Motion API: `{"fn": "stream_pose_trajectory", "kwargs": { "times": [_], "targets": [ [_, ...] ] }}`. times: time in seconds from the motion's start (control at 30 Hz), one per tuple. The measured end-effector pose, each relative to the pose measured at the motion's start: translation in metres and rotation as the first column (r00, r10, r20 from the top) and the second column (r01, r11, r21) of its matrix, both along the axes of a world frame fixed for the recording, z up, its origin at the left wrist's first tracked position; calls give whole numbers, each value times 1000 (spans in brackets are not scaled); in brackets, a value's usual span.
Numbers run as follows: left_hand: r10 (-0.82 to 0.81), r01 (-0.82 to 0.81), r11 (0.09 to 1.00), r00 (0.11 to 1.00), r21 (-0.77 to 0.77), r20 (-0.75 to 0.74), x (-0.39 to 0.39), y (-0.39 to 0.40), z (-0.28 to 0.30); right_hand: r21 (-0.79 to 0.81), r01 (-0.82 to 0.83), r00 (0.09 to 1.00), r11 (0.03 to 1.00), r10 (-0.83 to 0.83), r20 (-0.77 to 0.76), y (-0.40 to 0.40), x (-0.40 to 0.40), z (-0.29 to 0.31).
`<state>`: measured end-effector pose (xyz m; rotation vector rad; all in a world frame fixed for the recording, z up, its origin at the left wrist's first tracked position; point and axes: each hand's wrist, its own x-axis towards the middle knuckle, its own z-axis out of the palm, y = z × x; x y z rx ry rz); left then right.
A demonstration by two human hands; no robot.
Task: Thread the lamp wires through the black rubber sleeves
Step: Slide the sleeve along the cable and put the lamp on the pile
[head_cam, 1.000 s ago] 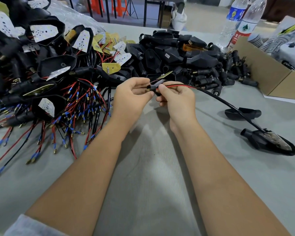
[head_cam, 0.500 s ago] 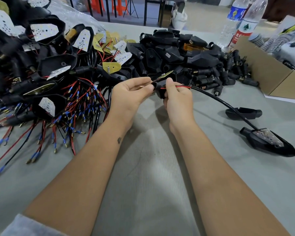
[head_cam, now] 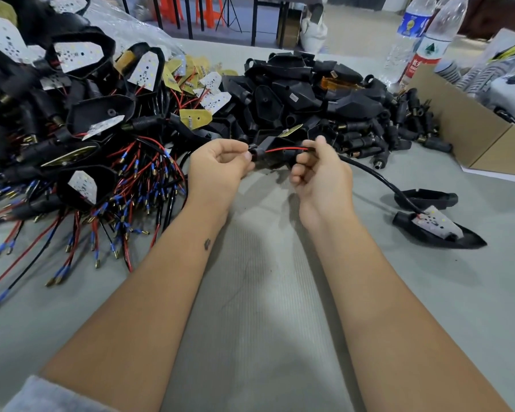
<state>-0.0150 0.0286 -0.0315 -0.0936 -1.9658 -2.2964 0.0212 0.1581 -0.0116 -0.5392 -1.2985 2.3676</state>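
My left hand [head_cam: 217, 168] pinches a short black rubber sleeve [head_cam: 254, 152] between thumb and forefinger. A red wire [head_cam: 286, 149] runs out of the sleeve to my right hand [head_cam: 321, 173], which grips the black-sheathed lamp wire [head_cam: 369, 172] where the red strand leaves it. That cable curves right and down to a black lamp housing [head_cam: 437, 233] with a white LED board, lying on the grey table [head_cam: 265, 292]. The wire's tip is hidden inside the sleeve and my fingers.
A heap of wired lamps with red, black and blue-tipped leads [head_cam: 72, 150] fills the left. Loose black housings and sleeves [head_cam: 324, 96] are piled behind my hands. One empty housing [head_cam: 425, 199] lies right. A cardboard box [head_cam: 482, 135] and water bottles [head_cam: 425, 46] stand far right.
My hands have drawn apart, exposing a longer stretch of red wire between sleeve and cable. The lamp housing on the right has slid slightly up and toward my hands.
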Motion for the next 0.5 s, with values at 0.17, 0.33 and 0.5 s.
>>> {"fn": "stream_pose_trajectory", "kwargs": {
  "times": [0.17, 0.33, 0.5],
  "targets": [
    [10, -18, 974, 999, -228, -35, 1, 0, -2, 73, 191, 981, 979, -193, 28, 2, -2, -3],
    [-63, -26, 806, 990, -591, -130, 10, 4, 2, 277, 166, 979, 946, -193, 72, -3, -3, -5],
    [-89, -63, 618, 985, -784, -149, 14, 6, 6, 387, 83, 989, 918, -124, 82, -3, -2, -6]
  ]
}}
